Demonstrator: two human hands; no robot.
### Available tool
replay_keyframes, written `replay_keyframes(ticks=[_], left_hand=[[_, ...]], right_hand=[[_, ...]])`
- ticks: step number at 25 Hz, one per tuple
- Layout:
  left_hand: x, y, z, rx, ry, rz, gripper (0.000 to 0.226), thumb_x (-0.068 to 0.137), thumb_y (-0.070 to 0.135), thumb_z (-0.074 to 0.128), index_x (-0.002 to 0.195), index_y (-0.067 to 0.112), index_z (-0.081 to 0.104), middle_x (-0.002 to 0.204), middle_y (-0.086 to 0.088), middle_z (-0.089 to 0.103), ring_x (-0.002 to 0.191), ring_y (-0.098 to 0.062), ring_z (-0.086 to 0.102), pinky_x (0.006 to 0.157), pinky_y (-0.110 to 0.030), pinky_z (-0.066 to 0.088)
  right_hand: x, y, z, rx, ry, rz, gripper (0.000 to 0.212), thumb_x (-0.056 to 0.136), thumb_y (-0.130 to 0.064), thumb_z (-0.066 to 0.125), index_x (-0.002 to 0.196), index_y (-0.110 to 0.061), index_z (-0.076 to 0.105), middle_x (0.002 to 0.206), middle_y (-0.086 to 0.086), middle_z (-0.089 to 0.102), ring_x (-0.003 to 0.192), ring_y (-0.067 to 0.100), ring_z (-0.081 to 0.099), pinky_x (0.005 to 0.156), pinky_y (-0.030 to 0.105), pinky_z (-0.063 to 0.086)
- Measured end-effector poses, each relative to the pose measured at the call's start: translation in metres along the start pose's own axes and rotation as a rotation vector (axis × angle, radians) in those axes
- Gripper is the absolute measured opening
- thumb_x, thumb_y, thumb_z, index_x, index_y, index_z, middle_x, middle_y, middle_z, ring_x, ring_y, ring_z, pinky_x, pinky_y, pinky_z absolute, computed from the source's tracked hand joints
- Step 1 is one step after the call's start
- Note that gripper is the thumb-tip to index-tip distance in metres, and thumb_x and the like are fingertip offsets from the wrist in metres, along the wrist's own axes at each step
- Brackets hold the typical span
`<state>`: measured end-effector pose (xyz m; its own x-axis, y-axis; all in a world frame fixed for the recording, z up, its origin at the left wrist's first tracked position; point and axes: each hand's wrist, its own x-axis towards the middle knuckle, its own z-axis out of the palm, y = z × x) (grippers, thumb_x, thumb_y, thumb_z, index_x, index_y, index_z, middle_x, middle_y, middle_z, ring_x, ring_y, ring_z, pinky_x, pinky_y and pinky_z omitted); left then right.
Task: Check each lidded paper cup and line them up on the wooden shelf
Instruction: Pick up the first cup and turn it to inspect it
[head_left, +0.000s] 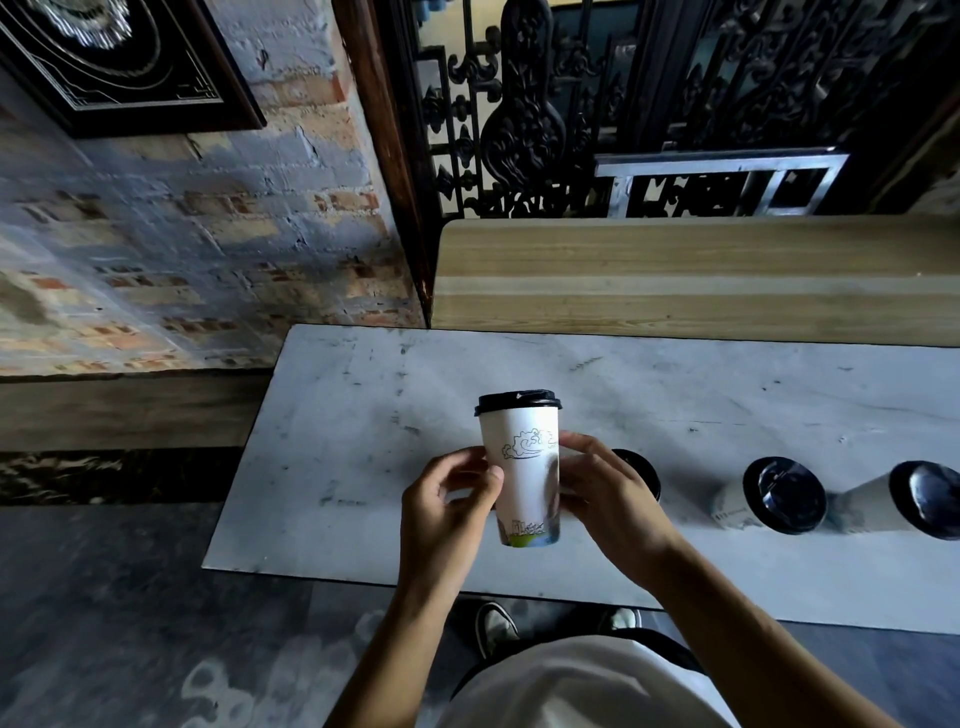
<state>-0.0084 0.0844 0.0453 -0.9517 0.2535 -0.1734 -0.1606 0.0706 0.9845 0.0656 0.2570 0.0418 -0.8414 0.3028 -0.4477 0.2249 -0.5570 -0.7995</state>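
Both hands hold the cup (522, 467) upright over the table (337, 467): left hand (447, 504) and right hand (605, 499) pinch opposite sides, fingers curled. The shelf (675, 275) lies ahead, beyond the table and slightly right, so neither hand looks clearly nearer to it.

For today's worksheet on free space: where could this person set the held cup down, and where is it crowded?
The wooden shelf is bare along its visible length. The white table is bare left of the hands and behind the held cup. Crowded: the right front, where three cups stand.
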Motion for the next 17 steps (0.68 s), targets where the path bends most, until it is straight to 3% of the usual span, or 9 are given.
replay_keyframes(ticks=[2, 5, 7, 10, 13, 15, 17], left_hand=[[0.0010, 0.0010, -0.0016, 0.058, -0.012, 0.028, 0.027, 0.072, 0.039, 0.080, 0.098, 0.029, 0.076, 0.097, 0.005, 0.081, 0.088, -0.008, 0.075, 0.078, -0.024, 0.060], [0.0034, 0.0029, -0.0030, 0.075, -0.026, 0.075, 0.020, 0.076, 0.024, 0.079, 0.093, 0.035, 0.076, 0.088, 0.010, 0.080, 0.077, -0.004, 0.073, 0.071, -0.017, 0.057], [0.0045, 0.0033, -0.0027, 0.088, -0.031, 0.089, 0.022, 0.077, 0.017, 0.076, 0.092, 0.034, 0.077, 0.086, 0.008, 0.079, 0.076, -0.008, 0.073, 0.071, -0.022, 0.058], [0.0069, 0.0027, -0.0022, 0.102, -0.020, 0.098, 0.027, 0.078, 0.011, 0.069, 0.090, 0.034, 0.077, 0.086, 0.006, 0.079, 0.077, -0.015, 0.075, 0.073, -0.032, 0.062], [0.0074, 0.0012, -0.0012, 0.061, -0.010, 0.050, 0.025, 0.081, 0.018, 0.069, 0.092, 0.038, 0.079, 0.092, 0.006, 0.082, 0.084, -0.015, 0.077, 0.079, -0.034, 0.063], [0.0062, 0.0008, -0.0007, 0.017, -0.005, 0.014, 0.018, 0.081, 0.024, 0.072, 0.094, 0.034, 0.079, 0.096, 0.006, 0.082, 0.088, -0.012, 0.077, 0.081, -0.030, 0.062], [0.0044, 0.0029, 0.0005, -0.002, -0.008, 0.013, 0.018, 0.079, 0.031, 0.077, 0.096, 0.027, 0.078, 0.096, 0.007, 0.082, 0.087, -0.007, 0.076, 0.077, -0.022, 0.060]], right_hand=[[-0.0005, -0.0008, -0.0020, 0.016, 0.018, -0.002, 0.028, 0.102, -0.006, 0.051, 0.125, -0.008, 0.065, 0.101, 0.015, 0.078, 0.091, 0.025, 0.073, 0.082, 0.035, 0.056], [-0.0016, -0.0024, -0.0020, -0.004, 0.040, -0.026, 0.030, 0.100, 0.001, 0.050, 0.123, -0.010, 0.066, 0.098, 0.017, 0.076, 0.092, 0.028, 0.068, 0.084, 0.039, 0.054], [-0.0020, -0.0025, -0.0009, -0.016, 0.042, -0.037, 0.030, 0.095, -0.004, 0.059, 0.124, -0.009, 0.064, 0.108, 0.017, 0.077, 0.094, 0.026, 0.070, 0.085, 0.039, 0.054], [-0.0012, -0.0010, -0.0010, -0.030, 0.032, -0.024, 0.050, 0.082, -0.014, 0.067, 0.132, -0.006, 0.063, 0.125, 0.023, 0.074, 0.103, 0.027, 0.071, 0.093, 0.042, 0.051], [-0.0007, -0.0014, -0.0017, -0.040, -0.039, -0.039, 0.045, 0.085, -0.013, 0.068, 0.129, -0.004, 0.070, 0.125, 0.024, 0.074, 0.112, 0.030, 0.072, 0.099, 0.039, 0.056], [-0.0014, -0.0028, -0.0006, -0.055, -0.075, -0.061, 0.033, 0.087, -0.010, 0.068, 0.118, -0.005, 0.077, 0.119, 0.022, 0.077, 0.109, 0.029, 0.074, 0.096, 0.036, 0.059], [-0.0013, -0.0033, 0.0008, -0.046, -0.044, -0.062, 0.037, 0.084, -0.010, 0.070, 0.120, -0.003, 0.074, 0.120, 0.027, 0.074, 0.109, 0.032, 0.071, 0.099, 0.040, 0.057]])
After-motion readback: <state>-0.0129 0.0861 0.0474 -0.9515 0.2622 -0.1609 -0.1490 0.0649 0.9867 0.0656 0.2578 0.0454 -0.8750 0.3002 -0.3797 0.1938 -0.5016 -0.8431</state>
